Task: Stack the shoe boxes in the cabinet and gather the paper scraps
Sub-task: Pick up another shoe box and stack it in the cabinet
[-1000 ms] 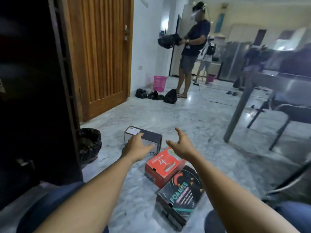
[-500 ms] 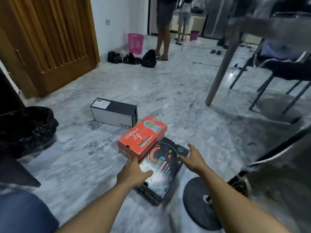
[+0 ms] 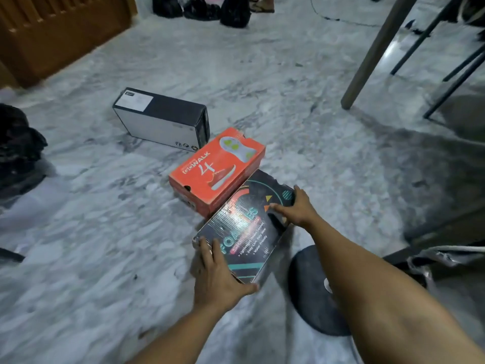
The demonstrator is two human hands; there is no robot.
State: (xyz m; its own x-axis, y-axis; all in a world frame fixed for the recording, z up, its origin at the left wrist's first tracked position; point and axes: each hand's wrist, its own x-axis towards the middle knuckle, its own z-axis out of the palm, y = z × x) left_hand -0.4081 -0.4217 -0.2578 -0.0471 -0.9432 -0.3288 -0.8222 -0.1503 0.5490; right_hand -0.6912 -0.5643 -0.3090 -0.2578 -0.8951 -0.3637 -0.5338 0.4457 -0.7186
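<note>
Three shoe boxes lie on the marble floor. Nearest is a black box with teal lettering (image 3: 245, 229). My left hand (image 3: 217, 274) grips its near left corner, fingers on the lid and thumb under the near edge. My right hand (image 3: 295, 208) holds its far right edge, thumb across the lid. The box looks tilted, its near end raised. An orange box (image 3: 217, 170) touches it on the far left side. A black and white box (image 3: 162, 118) stands on its side further back. No cabinet or paper scraps show.
A black bin bag (image 3: 18, 151) sits at the left edge. A round black base (image 3: 312, 290) lies on the floor under my right forearm. A table leg (image 3: 372, 56) and chair legs (image 3: 456, 74) stand at the right. A wooden door (image 3: 52, 30) is far left; dark bags (image 3: 202, 7) lie beyond.
The view has tipped down and closer to the floor. Both hands have closed onto the black box, left at its near corner and right at its far edge, and its near end has risen.
</note>
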